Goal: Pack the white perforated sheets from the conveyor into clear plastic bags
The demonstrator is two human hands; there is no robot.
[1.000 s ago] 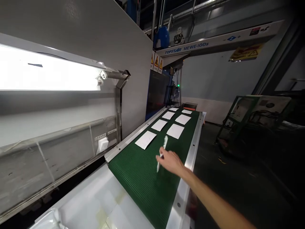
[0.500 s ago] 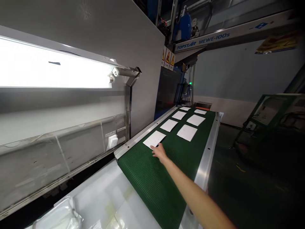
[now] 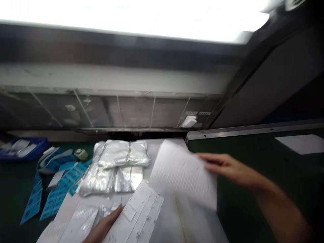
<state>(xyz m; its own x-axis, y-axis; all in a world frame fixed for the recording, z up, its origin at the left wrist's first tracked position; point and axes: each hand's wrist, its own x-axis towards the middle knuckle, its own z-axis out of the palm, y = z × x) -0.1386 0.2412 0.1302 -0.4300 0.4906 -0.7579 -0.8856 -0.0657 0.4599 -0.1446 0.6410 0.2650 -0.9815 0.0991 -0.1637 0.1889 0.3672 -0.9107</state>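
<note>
In my left hand (image 3: 107,222) is a white moulded plastic panel (image 3: 138,217), tilted, with raised ribs and small clips facing up. My right hand (image 3: 227,167) grips the right edge of a second white panel (image 3: 184,172), its face marked with fine parallel lines and blurred by motion. This second panel is held above the white work surface (image 3: 174,226), just to the right of the first. Beyond the left-hand panel lie stacked clear plastic bags (image 3: 121,155) with shiny film. Another bagged item (image 3: 81,222) rests near my left hand.
Blue printed label strips (image 3: 63,182) lie loose at the left, near a small round container (image 3: 81,154) and a blue tray (image 3: 30,148) of white pieces. Another white panel (image 3: 303,143) lies on the green conveyor (image 3: 243,141) to the right. A bright lamp (image 3: 126,17) hangs above.
My view has swung left from the conveyor to the work surface. My right hand, before at a panel on the belt, now holds one here. My left hand has come into view with another panel.
</note>
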